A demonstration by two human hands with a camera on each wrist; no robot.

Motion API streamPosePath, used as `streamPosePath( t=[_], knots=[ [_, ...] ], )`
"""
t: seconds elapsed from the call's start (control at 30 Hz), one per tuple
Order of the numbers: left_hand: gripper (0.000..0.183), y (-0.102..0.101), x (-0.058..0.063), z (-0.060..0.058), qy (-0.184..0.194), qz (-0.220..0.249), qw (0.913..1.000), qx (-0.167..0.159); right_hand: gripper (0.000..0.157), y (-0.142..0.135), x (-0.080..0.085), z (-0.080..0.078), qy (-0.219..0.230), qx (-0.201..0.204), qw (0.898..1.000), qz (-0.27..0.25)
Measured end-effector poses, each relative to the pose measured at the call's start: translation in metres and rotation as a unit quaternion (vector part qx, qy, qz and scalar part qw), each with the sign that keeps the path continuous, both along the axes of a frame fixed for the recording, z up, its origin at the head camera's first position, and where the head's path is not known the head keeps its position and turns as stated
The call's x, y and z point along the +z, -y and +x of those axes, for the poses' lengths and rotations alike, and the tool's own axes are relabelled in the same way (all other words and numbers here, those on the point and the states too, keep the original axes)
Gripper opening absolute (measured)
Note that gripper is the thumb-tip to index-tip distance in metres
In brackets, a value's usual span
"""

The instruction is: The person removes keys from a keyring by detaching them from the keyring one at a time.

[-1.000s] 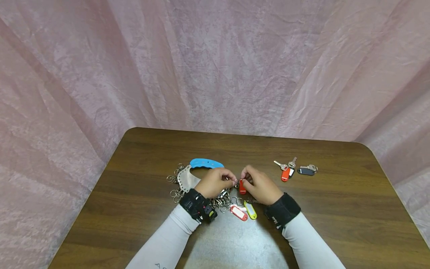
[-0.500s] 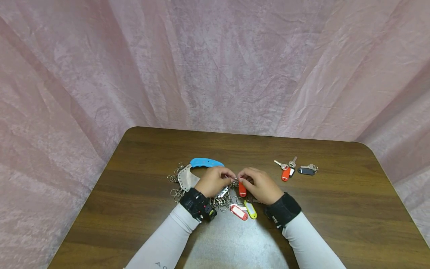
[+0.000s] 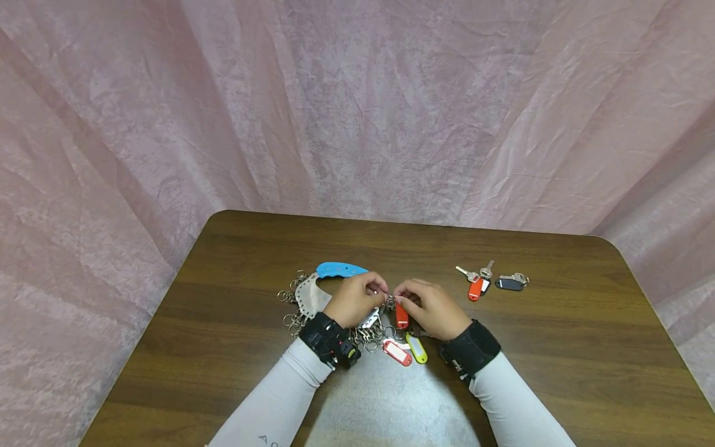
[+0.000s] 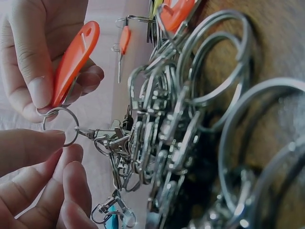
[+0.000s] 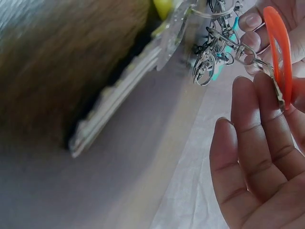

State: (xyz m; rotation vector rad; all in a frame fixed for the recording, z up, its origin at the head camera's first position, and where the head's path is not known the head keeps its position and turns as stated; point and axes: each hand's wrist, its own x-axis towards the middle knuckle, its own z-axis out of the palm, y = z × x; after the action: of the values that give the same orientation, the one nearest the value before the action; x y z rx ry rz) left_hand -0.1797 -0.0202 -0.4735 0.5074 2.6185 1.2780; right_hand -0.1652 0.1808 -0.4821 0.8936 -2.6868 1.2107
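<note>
My left hand (image 3: 353,301) pinches a split ring (image 4: 77,125) between thumb and fingertips. That ring hangs from a small swivel clasp (image 4: 88,133) joined to a tangle of metal clasps. Facing it, my right hand (image 3: 432,307) pinches a red key tag (image 3: 402,316) at its ring end, against the same ring. In the right wrist view a key (image 5: 279,93) lies along the red tag (image 5: 279,45). Under my left hand is a pale metal plate (image 3: 310,298) with a blue handle (image 3: 341,269), its edge hung with rings and clasps; my hand hides part of it.
A pink-red tag (image 3: 398,354) and a yellow tag (image 3: 416,349) lie on the wooden table (image 3: 234,360) just below my hands. Farther right are a red tag (image 3: 475,289) with keys and a dark tag (image 3: 509,285) with a key. A pink curtain (image 3: 357,112) hangs behind.
My right hand has shifted slightly left with the red tag, bringing its fingertips close to my left hand's. My left fingers have moved a little left, covering the blue handle's end.
</note>
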Motion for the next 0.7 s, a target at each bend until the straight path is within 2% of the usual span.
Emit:
streamPosePath(
  t=[0.23, 0.57, 0.7],
  knots=[
    [0.008, -0.0005, -0.0025, -0.0002, 0.003, 0.007, 0.9999, 0.009, 0.005, 0.0004, 0.0004, 0.0004, 0.002, 0.003, 1.0, -0.006],
    [0.005, 0.0009, -0.0014, 0.0001, 0.023, 0.019, 0.9994, -0.018, 0.006, -0.0003, 0.0001, 0.0, 0.018, -0.009, 1.0, -0.003],
    [0.008, 0.0014, -0.0007, -0.0003, 0.036, 0.024, 0.9989, -0.015, 0.006, -0.0008, -0.0003, 0.0, 0.017, -0.013, 1.0, 0.001]
  ],
)
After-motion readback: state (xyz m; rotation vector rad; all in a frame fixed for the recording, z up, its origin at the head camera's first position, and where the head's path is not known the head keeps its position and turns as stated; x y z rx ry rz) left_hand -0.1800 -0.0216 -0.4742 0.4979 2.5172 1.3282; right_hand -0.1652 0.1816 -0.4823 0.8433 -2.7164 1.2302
